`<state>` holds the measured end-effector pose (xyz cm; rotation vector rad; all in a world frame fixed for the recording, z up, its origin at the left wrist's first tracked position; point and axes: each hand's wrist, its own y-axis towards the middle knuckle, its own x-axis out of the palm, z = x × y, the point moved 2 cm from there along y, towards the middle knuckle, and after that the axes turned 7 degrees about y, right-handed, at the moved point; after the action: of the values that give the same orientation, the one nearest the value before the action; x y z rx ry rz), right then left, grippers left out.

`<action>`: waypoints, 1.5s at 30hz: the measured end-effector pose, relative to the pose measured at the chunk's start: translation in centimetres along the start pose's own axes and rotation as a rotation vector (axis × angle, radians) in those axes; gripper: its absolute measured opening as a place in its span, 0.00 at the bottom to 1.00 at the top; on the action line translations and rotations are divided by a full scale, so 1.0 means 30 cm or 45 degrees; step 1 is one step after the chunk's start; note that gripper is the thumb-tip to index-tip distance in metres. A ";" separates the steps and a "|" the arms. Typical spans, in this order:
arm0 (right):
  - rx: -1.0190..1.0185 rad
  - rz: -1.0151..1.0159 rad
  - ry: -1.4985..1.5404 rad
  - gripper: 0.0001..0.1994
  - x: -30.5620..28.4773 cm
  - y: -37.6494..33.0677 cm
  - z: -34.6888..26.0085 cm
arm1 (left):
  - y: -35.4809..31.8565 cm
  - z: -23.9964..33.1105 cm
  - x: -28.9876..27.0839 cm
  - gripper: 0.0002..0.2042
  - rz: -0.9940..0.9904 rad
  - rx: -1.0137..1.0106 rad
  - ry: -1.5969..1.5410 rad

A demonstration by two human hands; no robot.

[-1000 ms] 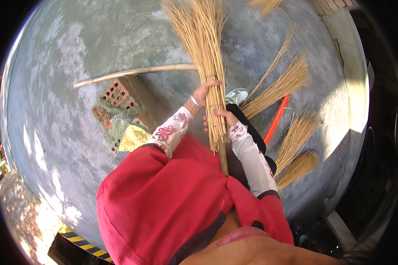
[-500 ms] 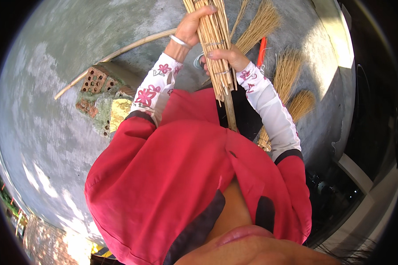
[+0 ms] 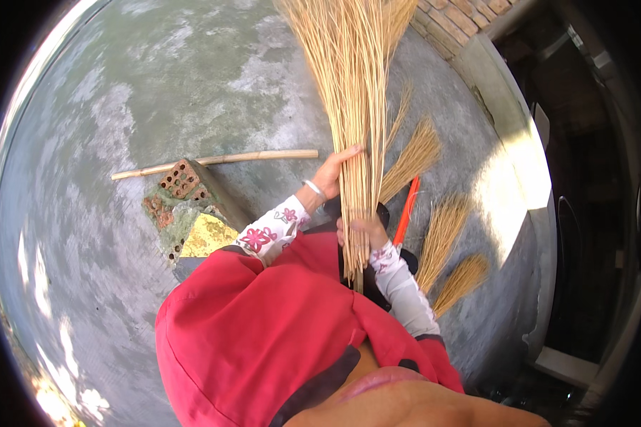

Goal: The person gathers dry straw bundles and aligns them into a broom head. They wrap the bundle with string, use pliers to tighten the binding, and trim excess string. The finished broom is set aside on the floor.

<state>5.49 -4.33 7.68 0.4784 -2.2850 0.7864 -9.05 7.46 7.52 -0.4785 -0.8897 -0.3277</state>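
Note:
A long straw broom stands out in front of me, its stalks bound into a handle and its bristles fanning away at the top. My left hand is closed around the stalks from the left, with the thumb across the front. Lower down, my right hand grips the handle end near my lap; it is slightly blurred. The cut stalk ends point towards me. Behind the handle, part of a dark item on my lap is hidden.
Several smaller straw bundles lie on the concrete floor to the right, near a red-orange strip. At left are a broken block of hollow bricks, a yellow piece and a bamboo pole. A low ledge borders the right.
The view has tilted up, so the broom's fanned bristles now show. Both hands appear lower in the picture and still hold the broom.

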 end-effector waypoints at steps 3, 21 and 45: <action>0.143 -0.133 0.342 0.29 -0.029 -0.049 0.095 | 0.047 -0.032 -0.100 0.29 -0.204 0.109 -0.233; 0.270 -0.671 0.966 0.33 0.000 -0.077 0.175 | 0.392 0.066 -0.129 0.26 -0.163 0.048 -0.536; 0.291 -0.408 0.444 0.34 0.002 -0.218 -0.143 | 0.419 0.240 0.039 0.23 0.353 0.322 -0.076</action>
<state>10.87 -6.48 12.94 0.7287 -1.7522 0.8917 -7.30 21.81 9.03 -0.3722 -0.8958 0.0526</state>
